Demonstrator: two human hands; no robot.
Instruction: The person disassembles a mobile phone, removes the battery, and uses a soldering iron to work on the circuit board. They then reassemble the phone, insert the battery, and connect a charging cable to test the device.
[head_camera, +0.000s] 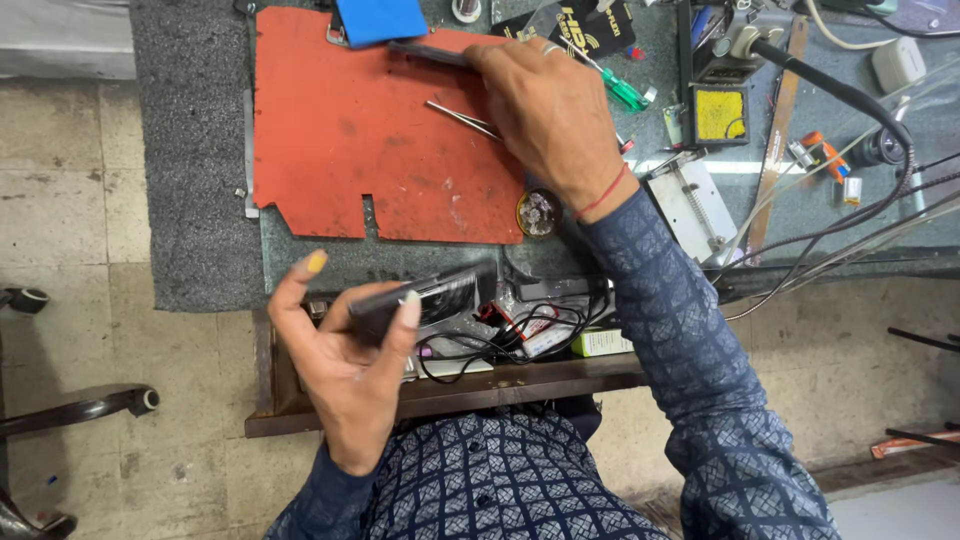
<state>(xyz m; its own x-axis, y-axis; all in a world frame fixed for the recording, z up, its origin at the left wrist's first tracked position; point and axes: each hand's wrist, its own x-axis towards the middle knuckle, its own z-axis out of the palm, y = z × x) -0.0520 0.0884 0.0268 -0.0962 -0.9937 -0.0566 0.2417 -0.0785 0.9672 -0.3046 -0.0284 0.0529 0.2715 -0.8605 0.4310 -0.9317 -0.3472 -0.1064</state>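
Left hand (345, 360) grip pinching dark phone (425, 298); right hand (550, 110) grip unclear, covering tweezers (458, 116) end.

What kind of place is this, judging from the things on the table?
Probably a small electronics repair bench. A red work mat covers the table, with tweezers and a green screwdriver on it, and a soldering stand with cables at the right. The left hand holds a dark phone.

A: that orange-red mat (340, 130) looks like matt rubber, scuffed. Grey cloth (190, 150) under it is rough, felt-like.

B: yep. Tweezers (462, 118) are shiny bare metal, and the black phone (425, 300) in the left hand (345, 370) is glossy plastic or glass. Drawer edge (500, 392) is worn wood.
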